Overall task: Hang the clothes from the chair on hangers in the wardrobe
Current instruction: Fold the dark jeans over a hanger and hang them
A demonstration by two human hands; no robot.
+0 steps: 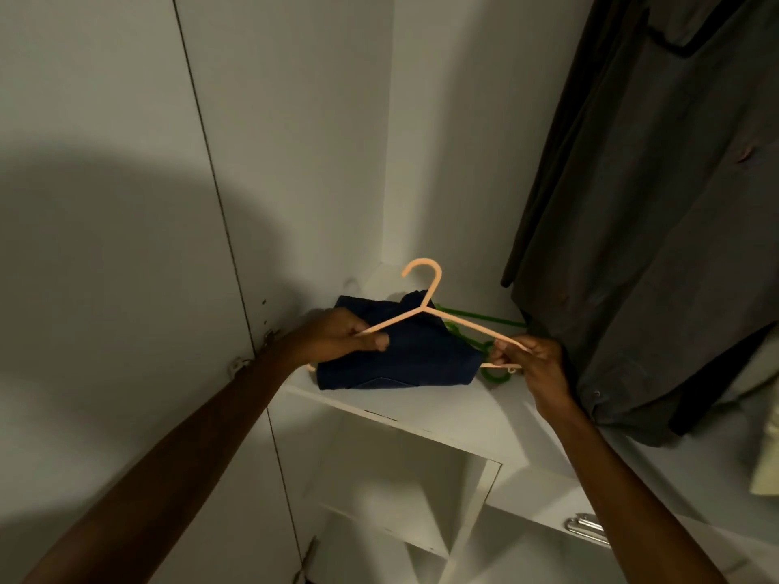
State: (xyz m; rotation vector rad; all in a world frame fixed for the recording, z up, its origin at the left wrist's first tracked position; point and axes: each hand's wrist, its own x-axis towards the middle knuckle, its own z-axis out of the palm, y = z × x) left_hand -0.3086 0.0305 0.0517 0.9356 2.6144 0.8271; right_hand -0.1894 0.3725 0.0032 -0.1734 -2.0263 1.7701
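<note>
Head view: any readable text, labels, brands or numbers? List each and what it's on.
None readable. No print shows on the peach hanger, the green hanger, the folded navy garment, the hanging grey garment or the white wardrobe shelf. The metal handle at lower right shows no marking.

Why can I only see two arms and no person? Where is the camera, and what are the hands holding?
The camera sits on the person's head and looks down, so you only see their arms reaching forward. It shows the inside of a white wardrobe. The left hand and the right hand each grip one end of a peach hanger, with its hook pointing up. Behind it, on the white shelf, lies a folded dark blue garment with a green hanger beside it. On the right, a dark grey garment hangs down.
</note>
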